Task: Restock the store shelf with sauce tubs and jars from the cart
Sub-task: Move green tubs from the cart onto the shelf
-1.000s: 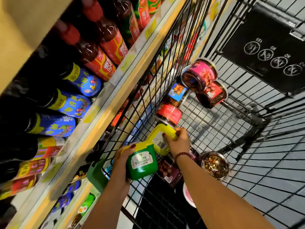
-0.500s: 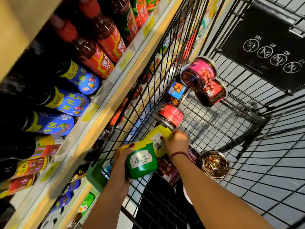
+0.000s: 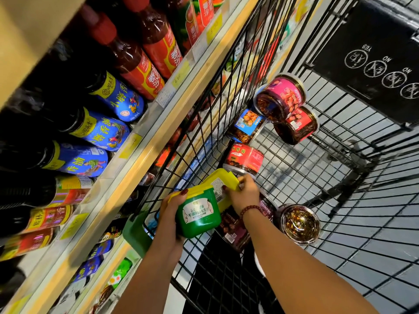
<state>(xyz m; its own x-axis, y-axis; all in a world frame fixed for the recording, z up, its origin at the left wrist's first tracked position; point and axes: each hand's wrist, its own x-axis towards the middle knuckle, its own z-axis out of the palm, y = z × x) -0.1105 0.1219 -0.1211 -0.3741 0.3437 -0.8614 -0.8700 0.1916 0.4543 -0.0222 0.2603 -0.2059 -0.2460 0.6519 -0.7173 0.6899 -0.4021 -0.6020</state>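
Head view — cart (image 3: 328,168) beside shelf (image 3: 145,155), left hand (image 3: 170,214) gripping green tub (image 3: 199,216), right hand (image 3: 244,193) pinching yellow tub (image 3: 223,177)

Shiny green plastic tub (image 3: 201,227). Black metal wire cart (image 3: 198,105). Clear, glossy jars (image 3: 281,98). Shiny bottles (image 3: 145,71) on smooth, wood-look shelf (image 3: 140,164).

The left hand (image 3: 169,214) has dark red nail polish (image 3: 184,191); the right hand (image 3: 244,193) wears a reddish beaded wrist bracelet (image 3: 249,209).

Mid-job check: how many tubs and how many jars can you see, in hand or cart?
Tubs: 2, one in the left hand, one in the right hand.
Jars: 7 in the cart, two purple ones partly under the right arm.
Total: 9.
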